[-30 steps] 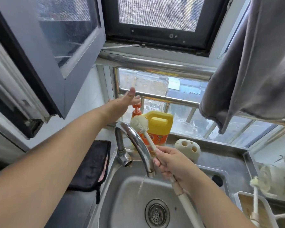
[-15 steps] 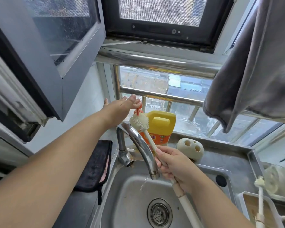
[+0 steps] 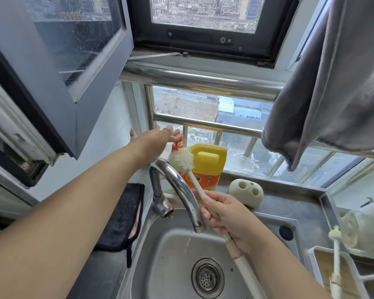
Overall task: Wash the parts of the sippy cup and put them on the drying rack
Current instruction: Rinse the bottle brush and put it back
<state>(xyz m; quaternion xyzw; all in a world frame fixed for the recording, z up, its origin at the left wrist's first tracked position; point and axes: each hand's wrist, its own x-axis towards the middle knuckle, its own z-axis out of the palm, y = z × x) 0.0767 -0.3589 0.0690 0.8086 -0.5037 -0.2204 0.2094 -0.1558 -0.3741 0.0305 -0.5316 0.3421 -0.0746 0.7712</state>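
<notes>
My right hand (image 3: 226,219) grips the cream handle of a long bottle brush (image 3: 181,159), whose white bristle head points up beside the orange pump (image 3: 177,145) of a yellow dish soap bottle (image 3: 207,162) on the sill. My left hand (image 3: 158,140) reaches over the tap, its flat fingers resting on top of the pump. A clear sippy cup part (image 3: 363,234) lies on the drying rack (image 3: 311,254) at the right edge.
A curved steel tap (image 3: 179,190) drips a thin stream into the steel sink (image 3: 173,251). A cream brush holder (image 3: 246,192) sits behind the sink. A smaller brush (image 3: 335,255) stands in the rack. A dark cloth (image 3: 125,214) lies left; a grey towel (image 3: 333,83) hangs upper right.
My left hand has come down from above the soap pump onto its top, fingers flattening. The brush head stays beside the pump. The water stream has thinned.
</notes>
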